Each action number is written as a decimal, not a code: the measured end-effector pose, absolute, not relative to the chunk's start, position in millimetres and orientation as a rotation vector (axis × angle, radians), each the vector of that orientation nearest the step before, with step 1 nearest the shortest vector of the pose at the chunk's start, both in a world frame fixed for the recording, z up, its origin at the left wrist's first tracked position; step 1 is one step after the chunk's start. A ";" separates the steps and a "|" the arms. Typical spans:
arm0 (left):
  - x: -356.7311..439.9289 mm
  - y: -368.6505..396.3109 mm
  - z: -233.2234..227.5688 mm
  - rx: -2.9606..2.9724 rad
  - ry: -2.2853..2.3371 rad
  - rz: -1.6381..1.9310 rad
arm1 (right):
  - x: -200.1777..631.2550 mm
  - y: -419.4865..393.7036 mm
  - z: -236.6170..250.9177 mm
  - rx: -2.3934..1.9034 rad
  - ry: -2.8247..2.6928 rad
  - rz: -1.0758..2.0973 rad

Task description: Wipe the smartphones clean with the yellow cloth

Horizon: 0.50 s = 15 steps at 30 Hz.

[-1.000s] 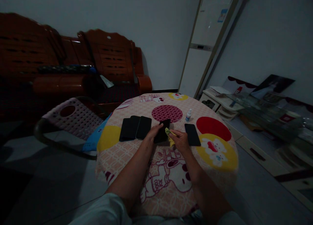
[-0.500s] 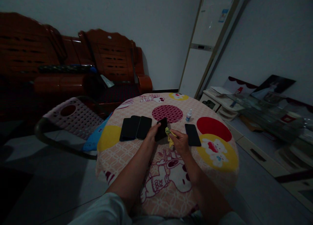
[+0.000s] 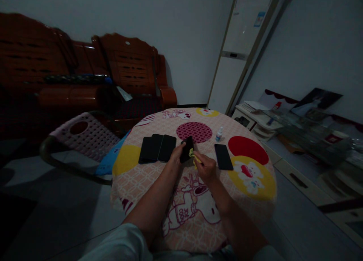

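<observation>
Right hand (image 3: 207,168) and cloth (image 3: 191,153) have shifted left, over the held phone (image 3: 186,149)

Since half a second ago, the right hand has slid slightly left, bringing the cloth across the phone's right edge; whether it presses the screen cannot be told. The right fingers are pressed together, pinching the cloth, with the back of the hand up and the right forearm (image 3: 227,200) slanting in from the lower right. The left hand (image 3: 177,154) grips the phone's left side, thumb on the front edge, its other fingers mostly hidden; the left forearm (image 3: 153,196) rises from the lower left. The phone sits between both sets of fingers. Left of the left fingers, three phones (image 3: 155,149) lie close together on the worktop (image 3: 144,183). Right of the right fingers lies another phone (image 3: 223,157); beyond them, to the right, a bottle (image 3: 219,134) stands upright.
</observation>
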<state>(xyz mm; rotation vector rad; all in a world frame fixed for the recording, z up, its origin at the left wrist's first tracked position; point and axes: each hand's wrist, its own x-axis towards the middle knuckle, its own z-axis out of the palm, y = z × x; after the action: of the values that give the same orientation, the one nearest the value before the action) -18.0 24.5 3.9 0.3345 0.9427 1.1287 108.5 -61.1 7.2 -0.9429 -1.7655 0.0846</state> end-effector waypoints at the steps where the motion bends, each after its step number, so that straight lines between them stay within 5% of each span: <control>1: -18.0 23.8 5.2 0.327 0.945 1.132 | 107.0 -61.7 6.3 -0.929 -1.797 0.061; 15: -16.9 21.0 12.1 0.278 0.935 1.124 | 107.0 -61.3 5.0 -0.963 -1.854 -0.060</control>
<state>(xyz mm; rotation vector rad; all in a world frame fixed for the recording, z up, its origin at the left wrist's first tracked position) -16.9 21.0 12.1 0.2783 0.9349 1.1241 107.0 -61.3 5.0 -0.9633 -1.8539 -0.0600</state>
